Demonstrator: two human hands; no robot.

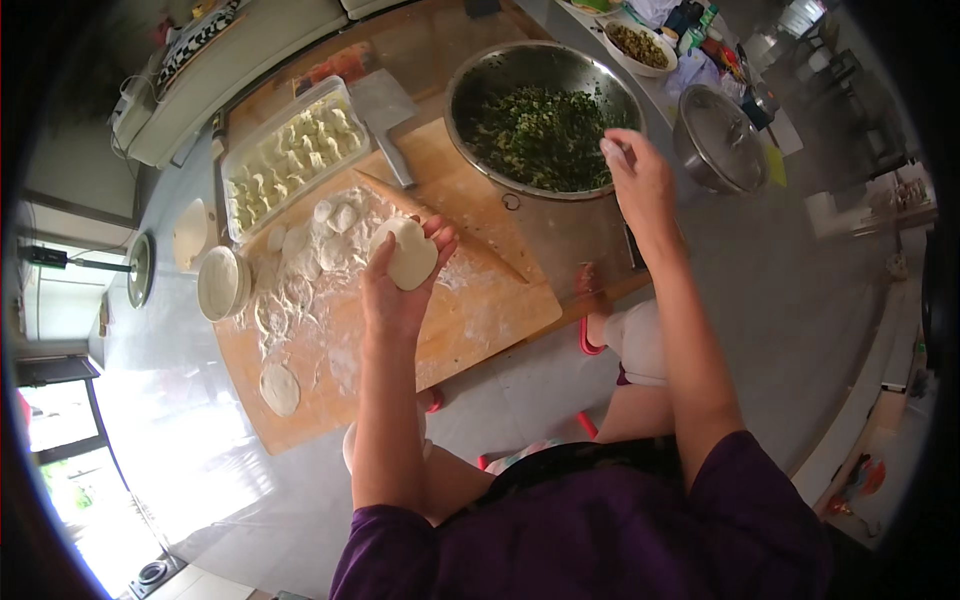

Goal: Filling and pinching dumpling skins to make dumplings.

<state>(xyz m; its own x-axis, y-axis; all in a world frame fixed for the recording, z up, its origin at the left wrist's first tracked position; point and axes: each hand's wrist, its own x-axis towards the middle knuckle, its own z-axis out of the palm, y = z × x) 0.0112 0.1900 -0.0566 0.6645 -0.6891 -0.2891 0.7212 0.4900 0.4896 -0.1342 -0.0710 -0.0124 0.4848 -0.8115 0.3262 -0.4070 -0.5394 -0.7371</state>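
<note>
My left hand (396, 300) holds a round dough wrapper (409, 259) over the board, thumb on its near face and fingers behind it. My right hand (641, 176) is at the right rim of a large steel bowl (469, 150) with chopped green filling (536, 135). Its fingers are curled together; whether they pinch anything cannot be made out. Behind my left hand a tapered wooden rolling pin (487, 253) lies across the floured wooden board (480, 330). Several small dough pieces (334, 225) sit in flour left of that hand. One flat wrapper (280, 390) lies near the board's left corner.
A clear plastic tray (232, 184) of shaped dumplings stands at the back left, beside a cleaver (382, 105). Stacked bowls (223, 285) with flour stand at the board's left edge. On the right are a lidded steel pot (720, 142) and a cluttered side table with a white bowl (637, 46).
</note>
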